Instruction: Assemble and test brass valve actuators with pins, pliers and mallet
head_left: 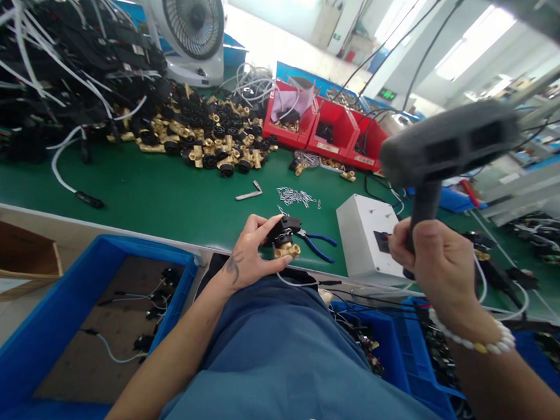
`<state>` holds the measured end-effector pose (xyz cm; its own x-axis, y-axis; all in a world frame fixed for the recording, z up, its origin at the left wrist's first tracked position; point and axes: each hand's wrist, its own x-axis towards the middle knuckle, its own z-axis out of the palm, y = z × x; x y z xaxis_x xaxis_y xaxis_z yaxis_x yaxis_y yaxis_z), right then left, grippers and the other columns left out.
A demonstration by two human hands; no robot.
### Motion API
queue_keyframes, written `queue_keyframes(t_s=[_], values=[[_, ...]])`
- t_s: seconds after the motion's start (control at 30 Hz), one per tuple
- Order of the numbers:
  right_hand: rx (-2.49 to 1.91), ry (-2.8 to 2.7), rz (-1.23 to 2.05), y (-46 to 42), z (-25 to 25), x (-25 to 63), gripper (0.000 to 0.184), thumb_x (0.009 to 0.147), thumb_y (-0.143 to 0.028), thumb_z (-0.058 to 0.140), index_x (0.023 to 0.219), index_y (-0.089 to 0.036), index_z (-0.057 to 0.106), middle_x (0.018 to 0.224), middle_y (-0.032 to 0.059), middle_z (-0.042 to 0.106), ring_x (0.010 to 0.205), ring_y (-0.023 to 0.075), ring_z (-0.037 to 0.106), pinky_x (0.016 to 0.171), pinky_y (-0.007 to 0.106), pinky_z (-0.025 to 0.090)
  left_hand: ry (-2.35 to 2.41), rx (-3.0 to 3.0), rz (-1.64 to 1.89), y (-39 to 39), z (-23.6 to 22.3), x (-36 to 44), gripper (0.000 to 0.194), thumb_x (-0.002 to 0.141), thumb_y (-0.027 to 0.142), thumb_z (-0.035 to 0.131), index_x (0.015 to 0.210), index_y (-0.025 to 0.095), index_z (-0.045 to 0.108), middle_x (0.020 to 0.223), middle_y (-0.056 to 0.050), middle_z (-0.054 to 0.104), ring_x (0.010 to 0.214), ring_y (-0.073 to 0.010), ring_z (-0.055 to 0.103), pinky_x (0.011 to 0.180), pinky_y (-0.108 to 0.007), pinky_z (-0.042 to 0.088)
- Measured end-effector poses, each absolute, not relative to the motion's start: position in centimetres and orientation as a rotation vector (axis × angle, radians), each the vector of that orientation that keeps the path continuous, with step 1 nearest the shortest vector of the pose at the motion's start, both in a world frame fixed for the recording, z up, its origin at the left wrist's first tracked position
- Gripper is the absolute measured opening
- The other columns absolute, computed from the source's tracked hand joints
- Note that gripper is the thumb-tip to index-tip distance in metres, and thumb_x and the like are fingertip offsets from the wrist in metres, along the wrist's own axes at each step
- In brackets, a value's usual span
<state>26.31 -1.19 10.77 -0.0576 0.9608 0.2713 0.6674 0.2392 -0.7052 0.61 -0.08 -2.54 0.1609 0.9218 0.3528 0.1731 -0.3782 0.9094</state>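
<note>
Left hand (250, 255), low centre of frame, wrist bent, fingers curled and pinching a brass valve with black cap (284, 238) at the near edge of the green bench (160, 189). Right hand (435, 260), right of centre, raised and fisted around the handle of a grey mallet (447, 146), head blurred near the lens. Blue-handled pliers (318, 243) just beside the valve; white box (366, 234) between the hands. Valve's lower side hidden by fingers. Upper centre, heaped brass fittings (213, 139) hard to tell apart; blue bin (50, 340) cut off lower left.
</note>
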Motion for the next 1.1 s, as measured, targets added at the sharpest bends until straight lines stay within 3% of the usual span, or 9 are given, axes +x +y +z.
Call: queue_keyframes(t_s=[0.2, 0.4, 0.57, 0.73, 0.93, 1.1], values=[[-1.709, -2.316, 0.523, -1.09, 10.17, 26.04, 0.067, 0.088, -0.083, 0.046, 0.059, -0.022, 0.046, 0.045, -0.0011, 0.041, 0.040, 0.0116, 0.037, 0.042, 0.026, 0.023, 1.064, 1.659, 1.286, 0.02, -2.63, 0.58, 0.073, 0.074, 0.033, 0.080, 0.142, 0.024, 0.055, 0.111, -0.004, 0.048, 0.107, -0.0202, 0.057, 0.088, -0.037, 0.062], [-1.301, -1.751, 0.448, -1.10, 10.63, 25.92, 0.059, 0.095, -0.075, 0.046, 0.069, -0.023, 0.049, 0.045, -0.0046, 0.038, 0.036, 0.0099, 0.032, 0.037, 0.025, 0.023, 1.044, 1.687, 1.286, 0.03, -2.56, 0.64, 0.073, 0.074, 0.034, 0.079, 0.142, 0.021, 0.055, 0.111, -0.005, 0.048, 0.104, -0.0199, 0.056, 0.087, -0.038, 0.062], [-1.631, -2.332, 0.574, -1.02, 10.08, 25.70, 0.071, 0.087, -0.085, 0.045, 0.059, -0.021, 0.046, 0.045, -0.0021, 0.040, 0.039, 0.0098, 0.034, 0.041, 0.025, 0.021, 1.054, 1.676, 1.294, 0.04, -2.56, 0.65, 0.072, 0.073, 0.033, 0.081, 0.140, 0.025, 0.057, 0.110, -0.004, 0.048, 0.105, -0.0204, 0.057, 0.086, -0.037, 0.062], [-1.469, -1.874, 0.591, -1.30, 10.76, 26.12, 0.064, 0.095, -0.076, 0.043, 0.063, -0.021, 0.046, 0.048, -0.0026, 0.039, 0.041, 0.0089, 0.032, 0.041, 0.025, 0.024, 1.042, 1.704, 1.289, 0.06, -2.49, 0.58, 0.073, 0.074, 0.033, 0.080, 0.142, 0.024, 0.056, 0.109, -0.005, 0.048, 0.104, -0.0200, 0.056, 0.087, -0.038, 0.062], [-1.667, -2.284, 0.730, -0.80, 10.09, 26.08, 0.072, 0.085, -0.087, 0.046, 0.058, -0.020, 0.046, 0.046, -0.0011, 0.041, 0.041, 0.0092, 0.035, 0.041, 0.025, 0.022, 1.053, 1.689, 1.289, 0.04, -2.47, 0.54, 0.072, 0.073, 0.033, 0.080, 0.141, 0.024, 0.056, 0.110, -0.004, 0.048, 0.104, -0.0198, 0.057, 0.086, -0.037, 0.063], [-1.497, -1.801, 0.682, -1.27, 10.21, 26.35, 0.065, 0.091, -0.079, 0.048, 0.062, -0.021, 0.046, 0.048, -0.0030, 0.038, 0.041, 0.0080, 0.031, 0.040, 0.024, 0.022, 1.049, 1.727, 1.293, 0.03, -2.43, 0.66, 0.073, 0.074, 0.032, 0.080, 0.141, 0.020, 0.056, 0.110, -0.005, 0.048, 0.104, -0.0196, 0.057, 0.086, -0.036, 0.063]])
